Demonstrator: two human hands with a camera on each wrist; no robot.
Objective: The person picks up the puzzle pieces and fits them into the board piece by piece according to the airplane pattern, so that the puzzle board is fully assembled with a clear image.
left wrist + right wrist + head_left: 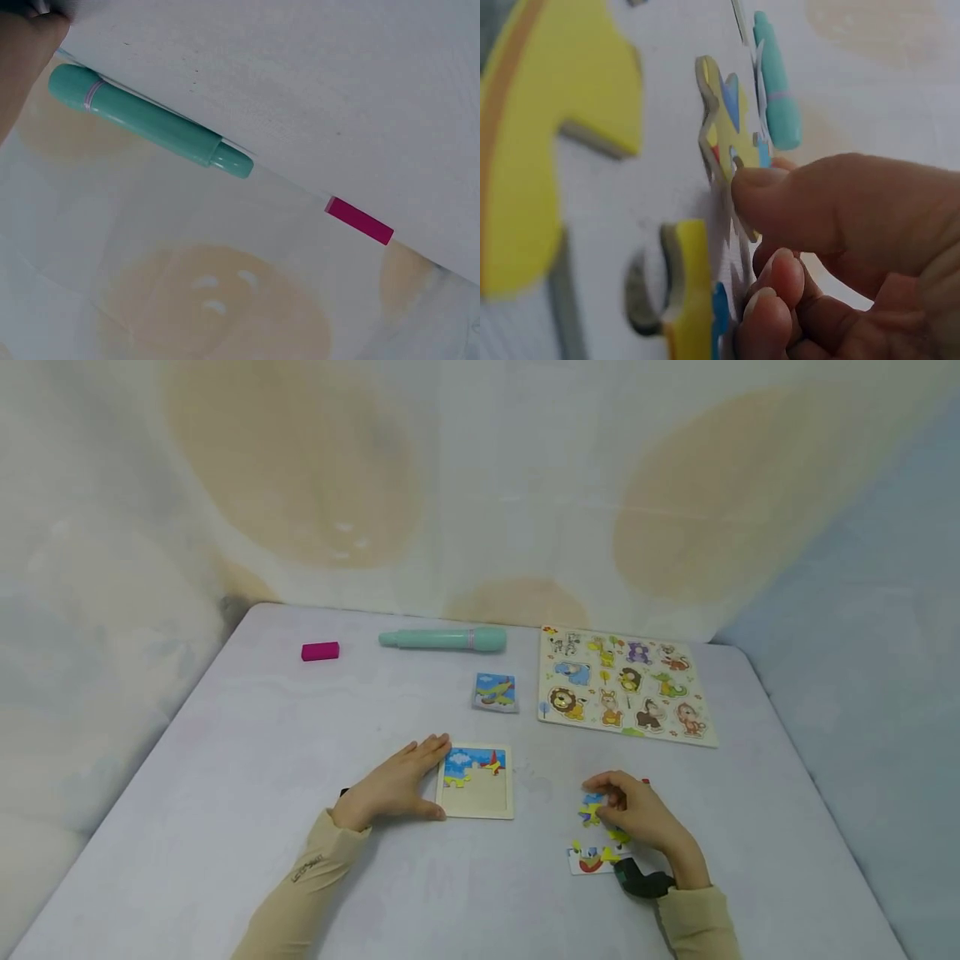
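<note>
My left hand [393, 787] lies along the left side of a small wooden jigsaw tray [491, 797], fingers extended and thumb at its lower left corner. Blue sky pieces and a red-and-yellow piece fill the tray's upper part; bare wood shows below. To the right of the tray, my right hand [637, 814] pinches a yellow and blue jigsaw piece [731, 112] between thumb and fingers, tilted up from the table in the right wrist view. Loose jigsaw pieces [590, 865] lie under and in front of that hand, one a large yellow piece [532, 142] close to the camera.
A peg board with animal pictures [603, 677] lies at the back right. Behind the tray is a small picture puzzle [495, 692]. A teal tube-shaped object [442, 639] and a magenta block [320, 651] lie along the back.
</note>
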